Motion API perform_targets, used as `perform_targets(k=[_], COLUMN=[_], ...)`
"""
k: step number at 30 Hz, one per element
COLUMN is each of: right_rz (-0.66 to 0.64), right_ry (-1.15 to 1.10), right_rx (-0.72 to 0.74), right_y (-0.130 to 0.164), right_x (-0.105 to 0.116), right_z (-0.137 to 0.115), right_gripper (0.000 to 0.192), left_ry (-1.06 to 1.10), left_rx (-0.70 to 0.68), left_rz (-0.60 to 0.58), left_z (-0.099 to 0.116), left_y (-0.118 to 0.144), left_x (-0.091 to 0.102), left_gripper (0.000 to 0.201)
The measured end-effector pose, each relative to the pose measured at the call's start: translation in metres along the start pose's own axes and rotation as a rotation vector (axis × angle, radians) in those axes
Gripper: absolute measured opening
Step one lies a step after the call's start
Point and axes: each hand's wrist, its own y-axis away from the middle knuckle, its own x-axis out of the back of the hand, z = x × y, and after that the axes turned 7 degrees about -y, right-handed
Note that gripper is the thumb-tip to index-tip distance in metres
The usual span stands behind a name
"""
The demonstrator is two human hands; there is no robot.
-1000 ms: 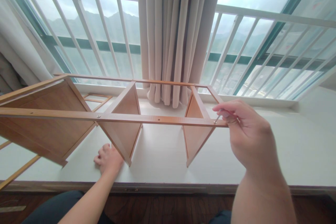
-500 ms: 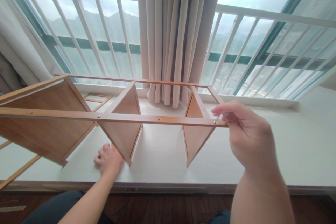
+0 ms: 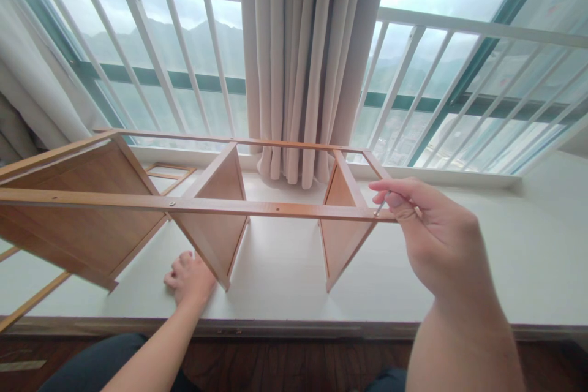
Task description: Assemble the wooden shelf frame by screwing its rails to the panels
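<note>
A wooden shelf frame [image 3: 215,205] lies on its side on the white window ledge [image 3: 285,269], with three slanted shelf boards between long rails. My right hand [image 3: 432,233] pinches a thin metal tool [image 3: 380,204] whose tip meets the right end of the near rail. Lower down, my left hand [image 3: 188,278] rests on the ledge beside the bottom corner of the middle board [image 3: 215,220], touching or nearly touching it.
A beige curtain [image 3: 303,61] hangs behind the frame, in front of a white window railing [image 3: 459,24]. More loose wooden frame pieces [image 3: 27,300] lie on the ledge at the left. Dark wood floor [image 3: 285,367] runs below the ledge's front edge.
My right hand has turned slightly at the rail's end, fingers shifting around the tool. The frame and my left hand have stayed put.
</note>
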Motion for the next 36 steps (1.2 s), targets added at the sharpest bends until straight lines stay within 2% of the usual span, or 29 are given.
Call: perform_targets(k=[8, 19, 29, 36], right_rz=[0.082, 0.123, 0.229, 0.248], right_ry=[0.101, 0.101, 0.112, 0.098], right_rx=[-0.018, -0.029, -0.078, -0.068], right_y=[0.002, 0.002, 0.002, 0.003], right_x=[-0.004, -0.008, -0.017, -0.019], right_z=[-0.005, -0.004, -0.013, -0.011], right_gripper=[0.014, 0.015, 0.012, 0.015], left_ry=[-0.002, -0.003, -0.020, -0.013], left_rx=[-0.012, -0.017, -0.031, -0.027], left_rz=[-0.018, 0.043, 0.021, 0.010], left_z=[-0.001, 0.000, -0.003, -0.001], left_y=[-0.001, 0.003, 0.000, 0.002], left_x=[-0.003, -0.003, -0.012, -0.004], left_gripper=[0.041, 0.042, 0.044, 0.042])
